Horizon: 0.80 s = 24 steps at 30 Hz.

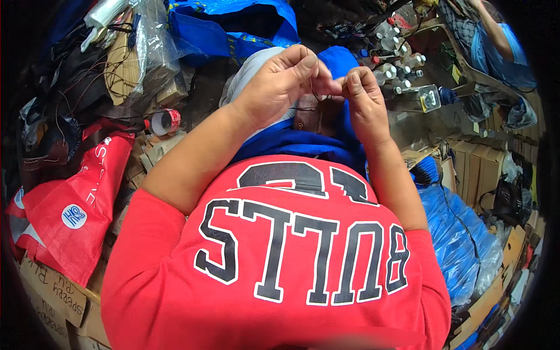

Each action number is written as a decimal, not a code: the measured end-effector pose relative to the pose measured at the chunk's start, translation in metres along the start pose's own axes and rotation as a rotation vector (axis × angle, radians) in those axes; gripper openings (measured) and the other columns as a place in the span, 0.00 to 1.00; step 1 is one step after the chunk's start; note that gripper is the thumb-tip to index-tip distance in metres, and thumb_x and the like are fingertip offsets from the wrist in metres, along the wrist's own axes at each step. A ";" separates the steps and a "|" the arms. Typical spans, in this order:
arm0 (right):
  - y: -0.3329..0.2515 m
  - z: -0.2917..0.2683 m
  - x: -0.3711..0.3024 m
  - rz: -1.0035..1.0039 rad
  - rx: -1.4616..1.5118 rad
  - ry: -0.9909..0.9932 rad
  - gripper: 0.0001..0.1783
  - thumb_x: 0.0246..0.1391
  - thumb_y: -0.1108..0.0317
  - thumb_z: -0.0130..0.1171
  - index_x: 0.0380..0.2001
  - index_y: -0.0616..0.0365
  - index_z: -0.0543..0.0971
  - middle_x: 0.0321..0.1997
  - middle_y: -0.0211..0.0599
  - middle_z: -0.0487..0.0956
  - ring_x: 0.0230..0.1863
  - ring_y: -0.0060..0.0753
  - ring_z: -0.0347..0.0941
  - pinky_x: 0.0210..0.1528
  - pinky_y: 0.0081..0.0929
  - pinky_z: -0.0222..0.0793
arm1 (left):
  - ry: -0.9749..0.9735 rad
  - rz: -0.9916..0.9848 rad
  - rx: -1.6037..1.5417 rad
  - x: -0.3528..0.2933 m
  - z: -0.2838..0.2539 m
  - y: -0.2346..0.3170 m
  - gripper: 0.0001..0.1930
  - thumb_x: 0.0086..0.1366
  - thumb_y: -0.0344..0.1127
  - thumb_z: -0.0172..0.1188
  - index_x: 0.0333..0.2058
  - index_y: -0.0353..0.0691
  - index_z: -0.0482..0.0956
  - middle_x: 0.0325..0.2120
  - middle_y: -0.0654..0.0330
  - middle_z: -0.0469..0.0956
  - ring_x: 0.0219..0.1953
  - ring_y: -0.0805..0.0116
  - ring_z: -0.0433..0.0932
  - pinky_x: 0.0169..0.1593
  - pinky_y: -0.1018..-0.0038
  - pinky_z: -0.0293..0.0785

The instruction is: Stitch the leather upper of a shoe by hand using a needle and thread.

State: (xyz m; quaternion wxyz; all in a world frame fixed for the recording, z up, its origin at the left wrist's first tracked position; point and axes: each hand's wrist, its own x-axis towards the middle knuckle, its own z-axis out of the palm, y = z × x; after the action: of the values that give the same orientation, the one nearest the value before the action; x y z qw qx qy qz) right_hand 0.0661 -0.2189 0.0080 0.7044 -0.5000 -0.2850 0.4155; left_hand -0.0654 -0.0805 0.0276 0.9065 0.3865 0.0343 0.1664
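Note:
Both my hands are raised close together over my lap. My left hand (281, 81) is closed in a pinch on a thin dark thread (312, 87), which loops near its fingertips. Beside it, my right hand (366, 104) pinches thumb against forefinger; whatever lies between them is too small to make out. Below the hands a brown leather piece (312, 119) rests on my lap, partly covered by the fingers; its full shape is hidden. Around it are blue cloth (291, 143) and a light grey rounded thing (248, 73).
A blue bag (233, 35) stands ahead. Several bottles (402, 64) cluster at the far right, near another person's arm (497, 35). To the left lie a red bag (76, 198) and cardboard (52, 291). Blue plastic wrapping (452, 227) and boxes (475, 169) sit on the right.

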 end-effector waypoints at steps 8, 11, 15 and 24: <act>-0.045 -0.103 -0.020 -0.148 0.546 0.323 0.16 0.66 0.59 0.43 0.23 0.51 0.65 0.14 0.22 0.54 0.17 0.18 0.50 0.29 0.20 0.62 | 0.355 0.148 0.163 -0.046 -0.109 0.065 0.09 0.71 0.35 0.47 0.28 0.45 0.67 0.16 0.72 0.58 0.17 0.81 0.55 0.23 0.82 0.54; -0.071 -0.108 -0.023 0.027 0.232 0.200 0.10 0.64 0.61 0.47 0.37 0.55 0.73 0.18 0.19 0.57 0.20 0.14 0.52 0.25 0.14 0.53 | 0.512 0.033 0.843 -0.066 -0.108 0.075 0.08 0.68 0.38 0.53 0.30 0.43 0.72 0.19 0.70 0.64 0.20 0.80 0.62 0.25 0.80 0.60; -0.048 -0.073 -0.031 0.133 -1.042 -0.090 0.13 0.54 0.61 0.60 0.40 0.55 0.81 0.22 0.30 0.73 0.25 0.28 0.69 0.26 0.27 0.62 | -0.013 0.097 1.887 -0.057 -0.078 0.052 0.10 0.60 0.39 0.59 0.30 0.38 0.75 0.26 0.53 0.74 0.31 0.52 0.74 0.36 0.62 0.70; -0.047 -0.126 -0.072 -0.078 -1.710 -0.070 0.18 0.55 0.61 0.58 0.19 0.61 0.68 0.19 0.46 0.69 0.25 0.52 0.68 0.28 0.42 0.62 | -0.095 0.229 2.009 -0.071 -0.121 0.068 0.17 0.58 0.44 0.61 0.21 0.39 0.67 0.20 0.56 0.70 0.25 0.53 0.73 0.30 0.62 0.69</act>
State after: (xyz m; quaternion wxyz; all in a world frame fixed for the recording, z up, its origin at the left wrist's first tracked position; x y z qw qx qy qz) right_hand 0.1475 -0.3471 0.0104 0.0898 -0.8360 -0.5391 0.0487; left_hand -0.1738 0.0235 -0.0136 0.1405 0.9777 0.0850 0.1311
